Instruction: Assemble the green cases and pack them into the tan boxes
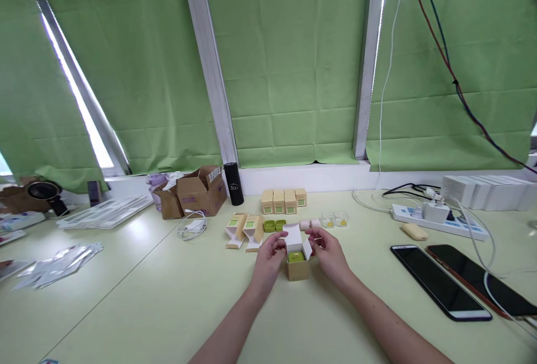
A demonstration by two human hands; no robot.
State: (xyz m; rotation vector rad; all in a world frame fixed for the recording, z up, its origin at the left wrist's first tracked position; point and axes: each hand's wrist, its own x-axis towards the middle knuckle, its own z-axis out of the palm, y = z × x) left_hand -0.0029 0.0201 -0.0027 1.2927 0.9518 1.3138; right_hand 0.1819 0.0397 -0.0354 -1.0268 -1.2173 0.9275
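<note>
A small tan cardboard box stands upright on the table in front of me with its white-lined flaps raised. Inside it sits a green square-looking item, its top showing. At the box's left upper edge, my left hand is closed, thumb and fingers pinching by the flap. My right hand pinches the right side flap from the other side. Just behind are two green containers, two pale pink pieces and two clear cups with yellow bits in them. Two open tan boxes lie to the left.
Several closed tan boxes stand in a row at the back. A black cylinder and a brown carton are by the wall. Two phones, a power strip and loose cables occupy the right; plastic packets lie left.
</note>
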